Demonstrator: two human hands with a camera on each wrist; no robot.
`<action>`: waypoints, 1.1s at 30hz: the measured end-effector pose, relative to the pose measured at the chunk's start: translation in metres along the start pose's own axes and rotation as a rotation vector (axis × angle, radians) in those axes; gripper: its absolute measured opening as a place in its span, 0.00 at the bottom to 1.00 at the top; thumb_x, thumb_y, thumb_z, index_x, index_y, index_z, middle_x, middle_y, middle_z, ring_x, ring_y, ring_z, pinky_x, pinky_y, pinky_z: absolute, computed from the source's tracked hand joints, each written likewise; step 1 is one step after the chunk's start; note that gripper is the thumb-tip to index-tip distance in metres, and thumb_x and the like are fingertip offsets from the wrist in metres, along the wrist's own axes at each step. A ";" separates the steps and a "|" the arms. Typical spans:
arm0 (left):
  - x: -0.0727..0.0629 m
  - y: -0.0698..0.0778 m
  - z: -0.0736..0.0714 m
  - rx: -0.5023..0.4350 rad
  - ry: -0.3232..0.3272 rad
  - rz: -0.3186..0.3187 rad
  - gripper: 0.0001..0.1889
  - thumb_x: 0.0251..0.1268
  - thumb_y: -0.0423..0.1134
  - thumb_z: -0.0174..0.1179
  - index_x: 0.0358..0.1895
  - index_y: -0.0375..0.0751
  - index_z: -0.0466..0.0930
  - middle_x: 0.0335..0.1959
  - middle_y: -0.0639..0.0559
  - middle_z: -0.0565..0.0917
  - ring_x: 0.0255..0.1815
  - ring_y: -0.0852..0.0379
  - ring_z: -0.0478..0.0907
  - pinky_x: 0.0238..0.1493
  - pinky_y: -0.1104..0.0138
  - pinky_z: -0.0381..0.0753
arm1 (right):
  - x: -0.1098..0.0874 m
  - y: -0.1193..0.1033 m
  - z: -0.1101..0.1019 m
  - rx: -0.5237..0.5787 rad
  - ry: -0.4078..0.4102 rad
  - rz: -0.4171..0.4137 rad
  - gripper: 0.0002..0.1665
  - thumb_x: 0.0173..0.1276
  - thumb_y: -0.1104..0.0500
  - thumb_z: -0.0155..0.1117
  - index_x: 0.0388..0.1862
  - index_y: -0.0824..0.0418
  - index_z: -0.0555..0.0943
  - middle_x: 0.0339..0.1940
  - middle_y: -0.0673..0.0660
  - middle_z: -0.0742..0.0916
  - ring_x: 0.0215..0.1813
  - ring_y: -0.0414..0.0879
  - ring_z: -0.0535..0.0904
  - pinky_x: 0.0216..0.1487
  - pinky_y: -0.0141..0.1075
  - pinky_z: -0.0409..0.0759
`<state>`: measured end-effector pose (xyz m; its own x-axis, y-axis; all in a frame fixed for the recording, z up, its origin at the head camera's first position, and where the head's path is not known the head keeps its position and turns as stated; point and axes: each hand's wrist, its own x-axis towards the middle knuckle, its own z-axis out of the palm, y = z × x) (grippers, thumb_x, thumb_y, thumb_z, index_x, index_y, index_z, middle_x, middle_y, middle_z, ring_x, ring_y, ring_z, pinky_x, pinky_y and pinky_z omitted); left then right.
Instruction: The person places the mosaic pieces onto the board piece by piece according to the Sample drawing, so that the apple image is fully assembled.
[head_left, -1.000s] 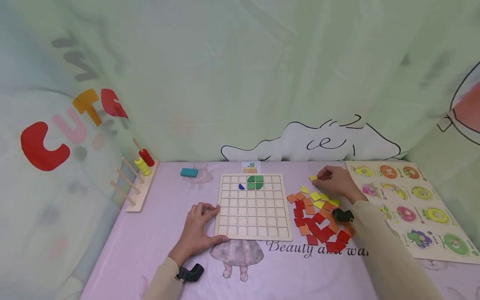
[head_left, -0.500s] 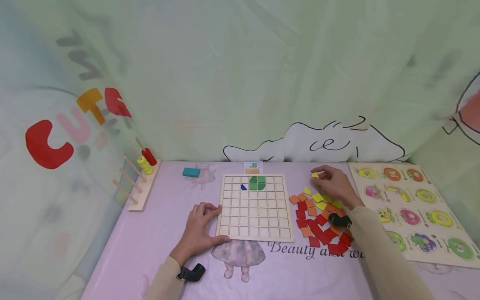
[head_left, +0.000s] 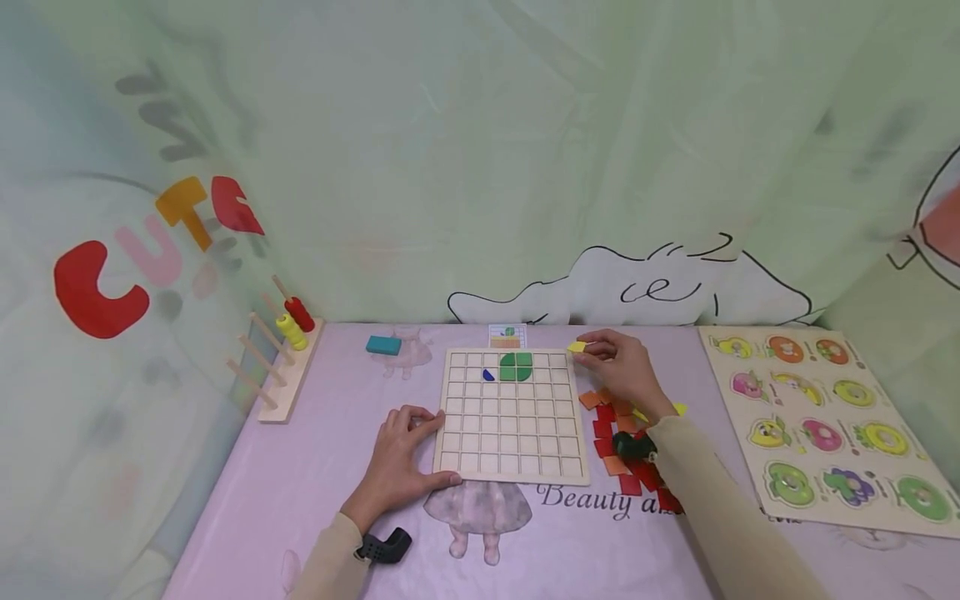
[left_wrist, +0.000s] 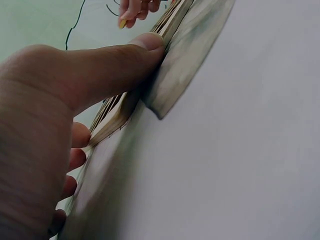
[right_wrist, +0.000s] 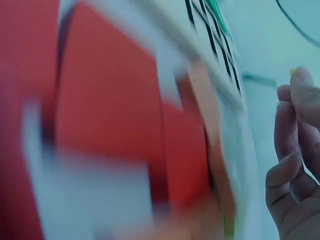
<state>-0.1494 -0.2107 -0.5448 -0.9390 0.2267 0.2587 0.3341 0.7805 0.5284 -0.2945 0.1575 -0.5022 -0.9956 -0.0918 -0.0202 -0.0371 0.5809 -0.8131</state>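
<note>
- Yellow piece (head_left: 576, 347): just by the far right corner of the grid board (head_left: 510, 425), pinched by the right hand (head_left: 618, 364).
- Left hand (head_left: 400, 456): fingers relaxed, thumb against board's near left corner (a useful brace).
- Best: pinch lightly, lower flat, square to grid lines.

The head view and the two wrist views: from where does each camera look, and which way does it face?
Head: on the person's head, facing forward and down at the square, light wooden grid board; left hand, right hand and beige sleeves show.
Left wrist: on that wrist, facing along the hand to the board's edge; its thumb and fingers show.
Right wrist: on that wrist, facing across blurred flat red tiles toward the board; right fingers show.
Head and left wrist both show the small yellow piece.
</note>
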 end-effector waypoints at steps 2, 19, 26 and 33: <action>0.000 0.000 0.000 0.005 -0.001 -0.002 0.49 0.42 0.61 0.84 0.71 0.45 0.81 0.60 0.49 0.75 0.53 0.54 0.67 0.57 0.53 0.67 | 0.000 -0.010 0.012 0.009 -0.017 -0.003 0.23 0.75 0.54 0.72 0.65 0.58 0.83 0.53 0.62 0.89 0.53 0.55 0.81 0.48 0.29 0.79; 0.001 0.003 -0.002 -0.006 -0.058 -0.061 0.51 0.43 0.62 0.84 0.74 0.45 0.78 0.45 0.55 0.74 0.46 0.59 0.66 0.52 0.59 0.67 | -0.002 -0.071 0.097 0.039 -0.180 -0.263 0.16 0.62 0.58 0.83 0.49 0.58 0.91 0.35 0.52 0.90 0.34 0.43 0.80 0.40 0.34 0.77; 0.001 0.002 -0.003 0.023 -0.062 -0.049 0.51 0.43 0.62 0.84 0.74 0.45 0.78 0.42 0.56 0.72 0.45 0.59 0.64 0.50 0.61 0.65 | -0.003 -0.090 0.122 -0.109 -0.216 -0.276 0.15 0.59 0.54 0.85 0.45 0.54 0.93 0.25 0.48 0.82 0.27 0.41 0.71 0.34 0.34 0.68; 0.001 0.003 -0.003 0.037 -0.066 -0.052 0.51 0.43 0.62 0.84 0.74 0.46 0.78 0.42 0.57 0.72 0.45 0.60 0.64 0.50 0.62 0.64 | -0.003 -0.099 0.133 -0.221 -0.212 -0.270 0.16 0.58 0.52 0.85 0.45 0.53 0.94 0.23 0.47 0.80 0.26 0.40 0.70 0.31 0.33 0.64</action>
<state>-0.1494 -0.2097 -0.5405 -0.9587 0.2224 0.1774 0.2828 0.8127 0.5095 -0.2760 -0.0076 -0.4988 -0.9084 -0.4163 0.0387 -0.3356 0.6707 -0.6615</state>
